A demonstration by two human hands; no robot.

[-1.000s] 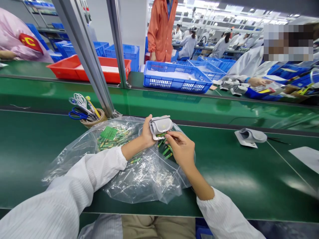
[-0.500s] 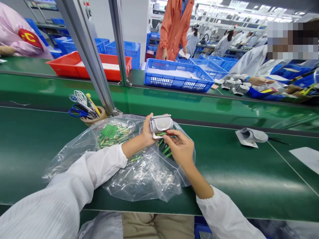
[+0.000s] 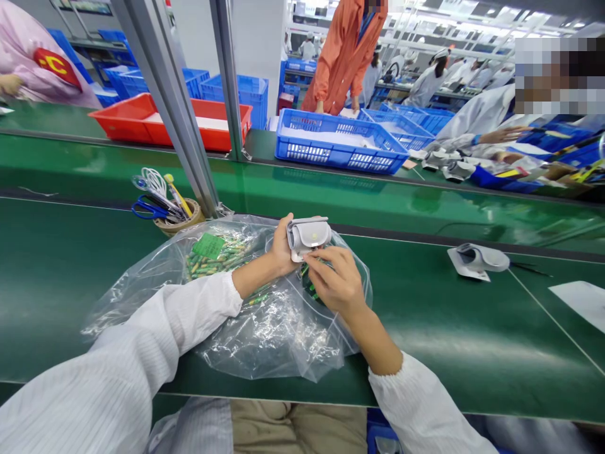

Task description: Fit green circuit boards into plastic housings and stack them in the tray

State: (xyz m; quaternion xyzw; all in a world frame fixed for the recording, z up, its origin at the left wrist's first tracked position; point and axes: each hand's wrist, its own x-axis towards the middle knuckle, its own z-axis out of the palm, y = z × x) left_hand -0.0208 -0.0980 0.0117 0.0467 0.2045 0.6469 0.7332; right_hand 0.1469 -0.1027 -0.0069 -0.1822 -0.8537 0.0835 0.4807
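My left hand [image 3: 281, 249] grips a small white and grey device [image 3: 309, 236] and holds it up over a clear plastic bag [image 3: 255, 315]. The bag lies on the green belt [image 3: 449, 340] and holds several green batteries [image 3: 212, 261]. My right hand [image 3: 333, 280] is closed just below the device, its fingers pinched on green batteries at the device's underside. A second white and grey device [image 3: 477, 260] lies alone on the belt to the right.
A round holder [image 3: 177, 221] with blue scissors and pens stands at the back left beside a slanted metal post [image 3: 179, 113]. Behind are a red tray [image 3: 165, 123] and blue crates [image 3: 338, 142]. Across the line a person in orange and seated workers in white are busy.
My right hand has curled inward and moved up under the device. The person in orange has leaned to the right over the blue crates.
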